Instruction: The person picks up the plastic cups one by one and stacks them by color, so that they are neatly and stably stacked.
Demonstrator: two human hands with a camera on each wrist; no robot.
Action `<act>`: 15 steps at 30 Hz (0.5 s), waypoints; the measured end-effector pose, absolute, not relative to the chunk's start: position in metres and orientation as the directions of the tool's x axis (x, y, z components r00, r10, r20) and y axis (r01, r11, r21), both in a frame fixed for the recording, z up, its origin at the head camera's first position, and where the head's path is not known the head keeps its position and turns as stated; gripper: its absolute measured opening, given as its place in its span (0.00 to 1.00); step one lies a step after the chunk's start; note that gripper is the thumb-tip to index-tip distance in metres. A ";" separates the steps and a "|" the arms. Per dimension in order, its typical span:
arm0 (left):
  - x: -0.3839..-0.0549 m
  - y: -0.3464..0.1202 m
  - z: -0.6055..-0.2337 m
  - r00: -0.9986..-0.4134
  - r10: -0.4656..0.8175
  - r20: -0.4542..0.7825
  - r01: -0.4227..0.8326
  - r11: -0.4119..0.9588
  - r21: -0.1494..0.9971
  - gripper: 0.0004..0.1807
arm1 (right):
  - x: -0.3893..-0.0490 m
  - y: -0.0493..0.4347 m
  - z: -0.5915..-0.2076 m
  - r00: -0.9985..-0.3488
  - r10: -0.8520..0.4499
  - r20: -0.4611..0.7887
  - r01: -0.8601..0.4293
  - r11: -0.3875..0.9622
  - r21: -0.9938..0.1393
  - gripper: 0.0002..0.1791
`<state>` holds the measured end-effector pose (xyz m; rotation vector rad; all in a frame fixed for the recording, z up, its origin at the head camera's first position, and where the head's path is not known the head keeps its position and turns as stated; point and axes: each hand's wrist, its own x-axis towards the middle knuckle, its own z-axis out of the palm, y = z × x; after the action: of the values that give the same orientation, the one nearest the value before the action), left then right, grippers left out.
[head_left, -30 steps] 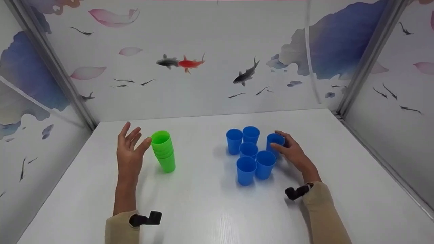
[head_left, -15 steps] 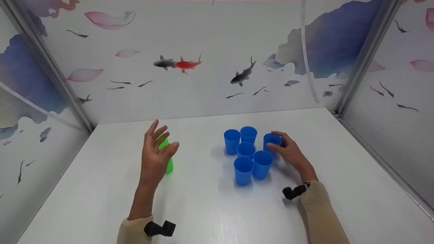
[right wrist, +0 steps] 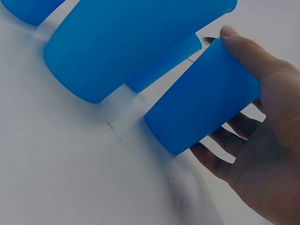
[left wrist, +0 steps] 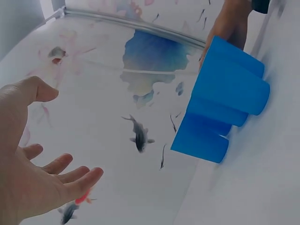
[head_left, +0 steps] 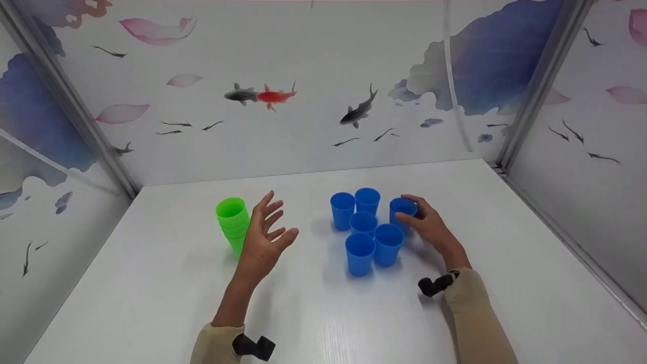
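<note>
Green cups (head_left: 231, 215) stand beside parted left fingers (left wrist: 89, 182) — right fingers (right wrist: 213, 160) seemingly grip one blue cup (right wrist: 201, 93) beside five others (head_left: 360, 258).

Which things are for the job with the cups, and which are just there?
Probably for the job:
blue cup held by the right hand
five other blue cups
stacked green cups

Just there:
fish pictures on the wall
pink petal pictures

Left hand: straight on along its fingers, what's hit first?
Probably the back wall: in the head view, the line from the left hand runs between the green cups and the blue cups. Depth and upward tilt are hard to judge.
</note>
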<state>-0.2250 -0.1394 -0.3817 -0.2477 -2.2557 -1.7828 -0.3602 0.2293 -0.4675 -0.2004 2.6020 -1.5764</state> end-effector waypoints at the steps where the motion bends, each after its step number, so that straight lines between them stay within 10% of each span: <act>1: -0.226 -0.136 -0.384 -0.955 -0.016 0.296 0.284 0.235 0.930 0.47 | -0.360 0.231 -0.467 -0.987 -0.161 -0.012 -0.063 0.455 -0.888 0.46; 15: -0.236 -0.093 -0.424 -0.980 0.109 0.169 0.193 0.274 0.942 0.40 | -0.362 0.227 -0.467 -0.985 -0.170 -0.033 -0.044 0.430 -0.902 0.46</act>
<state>-0.2361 -0.0927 -0.4241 -0.2912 -2.4497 -1.8283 -0.3618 0.2272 -0.4669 -0.1919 2.5538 -1.6058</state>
